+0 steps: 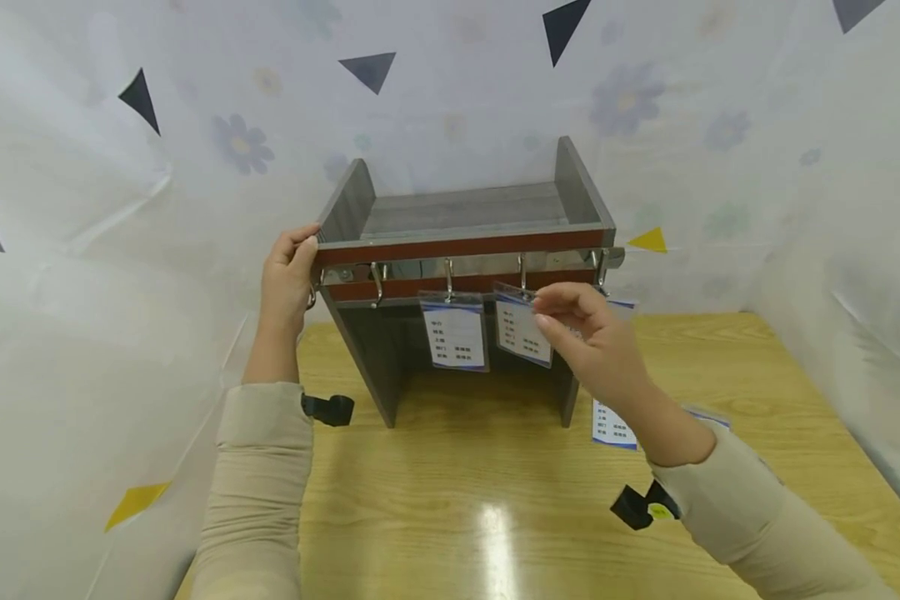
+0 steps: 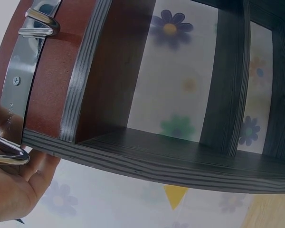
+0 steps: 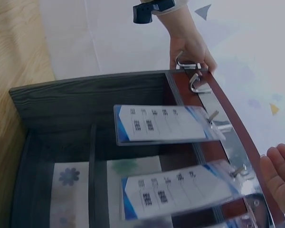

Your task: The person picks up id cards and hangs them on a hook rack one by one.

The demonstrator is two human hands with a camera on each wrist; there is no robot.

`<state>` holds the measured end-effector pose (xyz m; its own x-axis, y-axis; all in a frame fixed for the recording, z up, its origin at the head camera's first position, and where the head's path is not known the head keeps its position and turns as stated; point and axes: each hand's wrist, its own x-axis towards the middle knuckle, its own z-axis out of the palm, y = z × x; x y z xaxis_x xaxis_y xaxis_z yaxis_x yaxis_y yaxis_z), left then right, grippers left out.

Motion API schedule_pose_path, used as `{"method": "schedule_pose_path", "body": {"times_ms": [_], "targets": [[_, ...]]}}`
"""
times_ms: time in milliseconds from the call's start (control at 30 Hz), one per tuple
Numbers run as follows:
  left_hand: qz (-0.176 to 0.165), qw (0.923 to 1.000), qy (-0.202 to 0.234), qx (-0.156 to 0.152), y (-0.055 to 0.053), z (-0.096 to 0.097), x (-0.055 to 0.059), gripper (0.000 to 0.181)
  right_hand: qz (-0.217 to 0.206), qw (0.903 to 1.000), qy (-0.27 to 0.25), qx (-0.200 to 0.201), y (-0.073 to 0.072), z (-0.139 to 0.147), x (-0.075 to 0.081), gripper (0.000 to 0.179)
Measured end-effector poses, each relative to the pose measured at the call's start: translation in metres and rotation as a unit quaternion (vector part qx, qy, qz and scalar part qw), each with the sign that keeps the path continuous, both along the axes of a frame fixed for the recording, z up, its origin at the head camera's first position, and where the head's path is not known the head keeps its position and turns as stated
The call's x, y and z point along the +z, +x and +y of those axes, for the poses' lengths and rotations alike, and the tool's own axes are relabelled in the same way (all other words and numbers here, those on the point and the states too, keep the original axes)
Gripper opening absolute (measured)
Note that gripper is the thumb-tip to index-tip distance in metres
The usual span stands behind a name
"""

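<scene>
My left hand (image 1: 287,271) grips the left front corner of a grey wooden shelf rack (image 1: 457,250), beside its end hook (image 2: 12,152). Two clear-sleeved badge cards hang on neighbouring hooks of its metal strip: one card (image 1: 454,335) at the middle hook, another card (image 1: 521,329) just right of it, tilted. Over that second card's top edge is my right hand (image 1: 592,342), fingers loosely bent. The right wrist view shows the fingers (image 3: 273,178) apart from the card (image 3: 180,190), holding nothing. A third card (image 3: 237,222) hangs partly out of frame, largely hidden by my hand in the head view.
On the wooden table (image 1: 435,517), right of the rack, lie a blue-edged card (image 1: 613,427) and another card (image 1: 708,415) half covered by my right forearm. Two hooks on the left carry no card. Flower-patterned white sheeting (image 1: 457,108) surrounds the table.
</scene>
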<state>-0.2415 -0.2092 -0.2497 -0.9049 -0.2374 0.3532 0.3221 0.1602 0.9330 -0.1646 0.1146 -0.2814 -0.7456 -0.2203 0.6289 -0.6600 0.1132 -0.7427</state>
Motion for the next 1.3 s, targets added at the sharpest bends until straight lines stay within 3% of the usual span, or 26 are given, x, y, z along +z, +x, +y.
{"method": "schedule_pose_path", "body": {"times_ms": [233, 533, 667, 867, 967, 1100, 1300], "targets": [[-0.013, 0.9999, -0.003, 0.008, 0.001, 0.0, 0.001, 0.031, -0.006, 0.9993, -0.002, -0.038, 0.007, 0.024, -0.006, 0.021], [-0.017, 0.9997, -0.015, 0.004, 0.004, -0.002, 0.001, 0.032, 0.014, 0.9988, -0.001, -0.046, 0.009, 0.05, -0.016, 0.022], [-0.017, 0.9998, -0.012, 0.002, 0.004, -0.001, 0.001, 0.032, 0.004, 0.9977, -0.019, -0.064, 0.01, 0.058, -0.019, 0.021], [-0.015, 0.9999, -0.007, 0.005, 0.003, -0.001, 0.001, 0.031, -0.012, 0.9948, -0.1, -0.015, 0.011, 0.073, -0.029, 0.022], [-0.016, 0.9998, -0.012, 0.002, 0.004, -0.001, 0.001, 0.032, 0.003, 0.997, -0.07, -0.032, 0.011, 0.08, -0.036, 0.023], [-0.018, 0.9996, -0.021, -0.003, 0.005, 0.0, 0.0, 0.034, 0.006, 0.994, 0.008, -0.109, 0.014, 0.09, -0.047, 0.022], [-0.016, 0.9998, -0.014, -0.002, 0.005, -0.001, 0.0, 0.034, -0.012, 0.987, 0.03, -0.157, 0.016, 0.102, -0.061, 0.02]]}}
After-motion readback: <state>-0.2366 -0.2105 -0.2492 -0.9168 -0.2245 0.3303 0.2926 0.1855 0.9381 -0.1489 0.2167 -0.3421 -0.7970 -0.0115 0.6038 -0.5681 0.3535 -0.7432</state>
